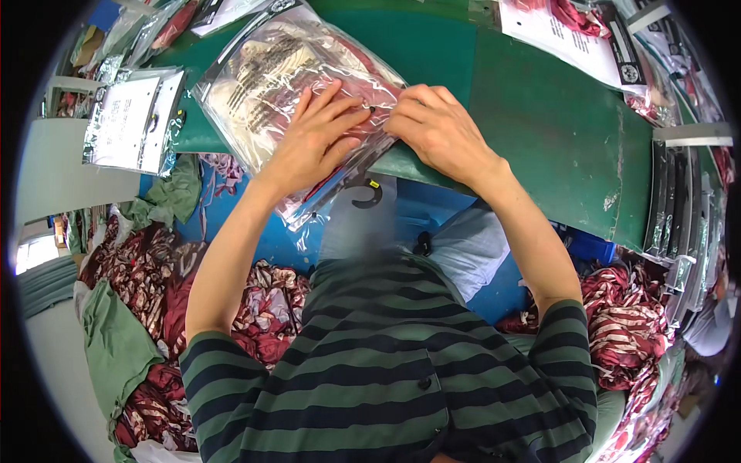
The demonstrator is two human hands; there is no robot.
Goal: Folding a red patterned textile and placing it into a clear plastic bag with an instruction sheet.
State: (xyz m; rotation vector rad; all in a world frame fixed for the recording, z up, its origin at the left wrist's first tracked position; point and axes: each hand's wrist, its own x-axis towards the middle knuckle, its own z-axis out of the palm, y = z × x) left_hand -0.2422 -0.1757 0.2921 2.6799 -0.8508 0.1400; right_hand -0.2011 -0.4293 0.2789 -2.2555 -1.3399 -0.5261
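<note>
A clear plastic garment bag [255, 85] with a folded cream and dark red garment inside lies slanted on the green table, its near corner hanging over the front edge. Spread fingers of my left hand [312, 139] rest flat on the bag's middle. My right hand [436, 127] is at the bag's right edge, fingers bent and closed on the plastic there; the fingertips are partly hidden. Just below the table edge, near the bag, shows a black hanger hook [367, 197] with a small yellow tag.
The green table [540, 147] spans the far side. Packaged garments lie at the left [127, 119] and far right [567, 38]. Bagged items hang along the right side [679, 201]. Piles of dark red and white cloth [625, 316] lie low on both sides, with green cloth [116, 332] at left.
</note>
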